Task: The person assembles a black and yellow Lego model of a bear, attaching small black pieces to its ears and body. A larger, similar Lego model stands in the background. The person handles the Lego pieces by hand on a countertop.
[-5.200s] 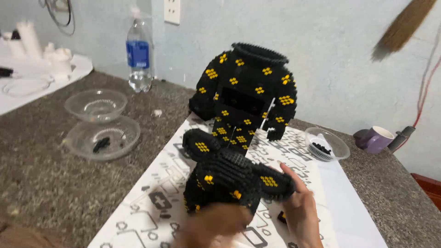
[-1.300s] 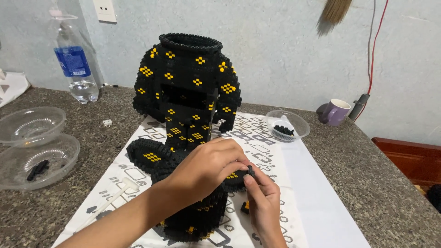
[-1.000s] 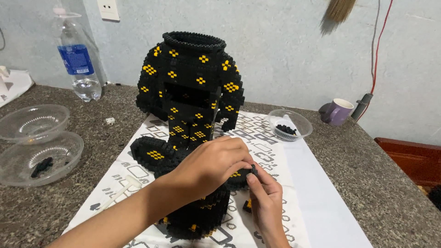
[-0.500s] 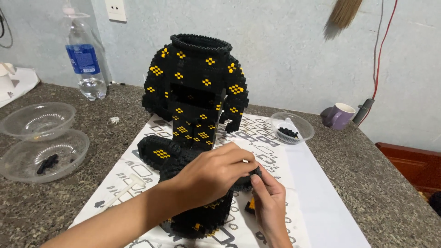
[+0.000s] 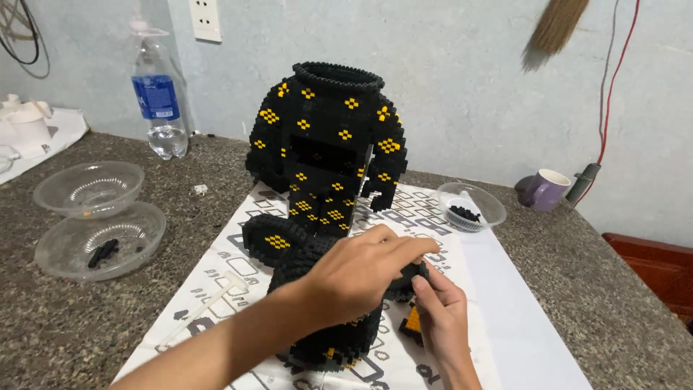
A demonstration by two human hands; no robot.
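A tall black brick figure body (image 5: 328,144) with yellow diamond patches stands on a white printed sheet (image 5: 469,303). In front of it lies a smaller black brick piece with a round ear (image 5: 278,242) and yellow patches. My left hand (image 5: 357,274) lies over the top of this smaller piece and grips it. My right hand (image 5: 440,318) comes up from below and pinches its right edge with the fingertips. Between my hands a small orange-and-black brick bit (image 5: 413,323) rests on the sheet.
Two clear plastic bowls (image 5: 97,217) sit at the left, the nearer one with some black bricks. A third clear bowl (image 5: 471,206) with black bricks stands right of the figure. A water bottle (image 5: 159,97) and a purple mug (image 5: 543,189) stand by the wall.
The view has swung so the tall figure sits nearer the centre. Both hands stay on the smaller piece; my right fingers have shifted up along its right edge.
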